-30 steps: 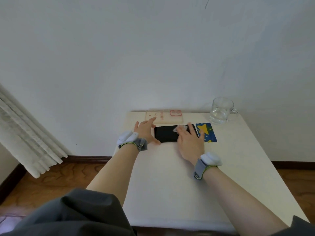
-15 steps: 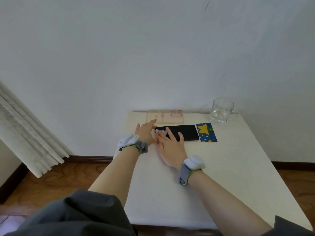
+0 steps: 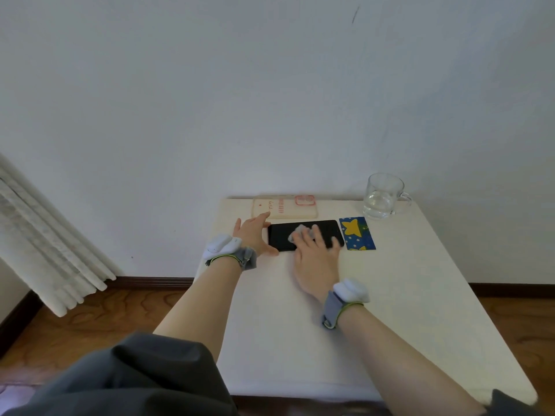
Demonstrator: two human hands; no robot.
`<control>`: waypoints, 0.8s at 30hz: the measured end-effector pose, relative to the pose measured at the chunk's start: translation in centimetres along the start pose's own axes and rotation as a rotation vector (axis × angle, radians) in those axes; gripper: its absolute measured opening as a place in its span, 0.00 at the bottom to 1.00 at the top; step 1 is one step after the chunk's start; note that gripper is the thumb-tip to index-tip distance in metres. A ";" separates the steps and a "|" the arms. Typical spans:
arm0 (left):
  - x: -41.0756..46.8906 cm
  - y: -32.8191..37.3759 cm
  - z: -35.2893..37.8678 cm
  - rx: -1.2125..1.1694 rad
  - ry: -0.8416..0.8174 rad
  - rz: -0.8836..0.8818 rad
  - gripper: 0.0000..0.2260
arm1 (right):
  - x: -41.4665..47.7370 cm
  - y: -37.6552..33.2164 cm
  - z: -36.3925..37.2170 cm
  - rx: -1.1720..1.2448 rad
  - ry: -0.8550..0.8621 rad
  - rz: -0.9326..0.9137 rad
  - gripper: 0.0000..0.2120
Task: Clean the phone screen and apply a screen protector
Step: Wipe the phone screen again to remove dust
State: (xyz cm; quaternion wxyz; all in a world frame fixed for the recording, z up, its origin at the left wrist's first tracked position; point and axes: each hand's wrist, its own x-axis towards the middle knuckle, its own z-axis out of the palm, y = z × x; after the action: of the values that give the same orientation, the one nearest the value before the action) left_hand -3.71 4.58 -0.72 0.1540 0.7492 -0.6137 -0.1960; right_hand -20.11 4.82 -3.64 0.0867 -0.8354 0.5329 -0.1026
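A black phone [image 3: 279, 235] lies flat, screen up, near the far edge of the white table [image 3: 390, 295]. My left hand [image 3: 253, 235] rests at the phone's left end, thumb and fingers bracketing its short edge. My right hand [image 3: 313, 256] lies over the middle of the screen, its fingers pressing a small pale wipe [image 3: 297, 231] against the glass. The wipe shows only past my fingertips. A blue packet with a yellow star [image 3: 356, 233] lies just right of the phone.
A pale phone case with red print [image 3: 285, 207] lies behind the phone by the wall. A glass mug [image 3: 383, 196] holding some water stands at the far right corner. White curtain [image 3: 45, 244] hangs at the left above the wooden floor.
My right hand with the wipe swept from the phone's right end to its left end, then back toward the middle. My left hand has stayed at the left end.
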 end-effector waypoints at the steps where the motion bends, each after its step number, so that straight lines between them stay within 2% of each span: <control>1: 0.1 0.0 0.1 0.000 0.002 0.002 0.43 | -0.1 -1.0 0.3 0.016 0.000 -0.057 0.32; 3: 0.1 0.0 0.2 0.013 0.018 0.003 0.40 | -0.4 -2.1 0.9 0.028 -0.011 -0.146 0.39; 6: 0.0 0.1 0.1 0.015 0.012 -0.005 0.40 | -0.6 -1.6 0.6 0.015 -0.037 -0.175 0.34; 10: -0.1 0.1 -0.2 -0.005 -0.010 -0.011 0.43 | -0.9 1.7 -1.0 -0.065 -0.024 -0.041 0.23; 15: -0.4 0.6 -0.1 -0.001 -0.009 -0.024 0.43 | -1.0 5.5 -2.0 -0.094 0.025 0.155 0.23; 20: -0.5 1.6 -0.1 0.083 -0.005 -0.040 0.42 | -0.4 4.9 -3.0 0.052 0.139 0.196 0.23; 22: -0.7 1.9 -0.1 0.035 0.037 -0.016 0.38 | -0.3 3.8 -3.7 0.141 0.178 0.158 0.22; 24: -1.0 2.2 -0.4 -0.179 0.107 -0.003 0.29 | -0.2 2.5 -4.4 0.256 0.189 0.096 0.22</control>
State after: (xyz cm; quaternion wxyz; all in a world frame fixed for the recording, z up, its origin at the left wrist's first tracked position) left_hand -5.57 5.10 0.79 0.2526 0.7427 -0.5836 -0.2099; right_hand -23.56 3.83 -0.04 0.1470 -0.7776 0.5607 -0.2435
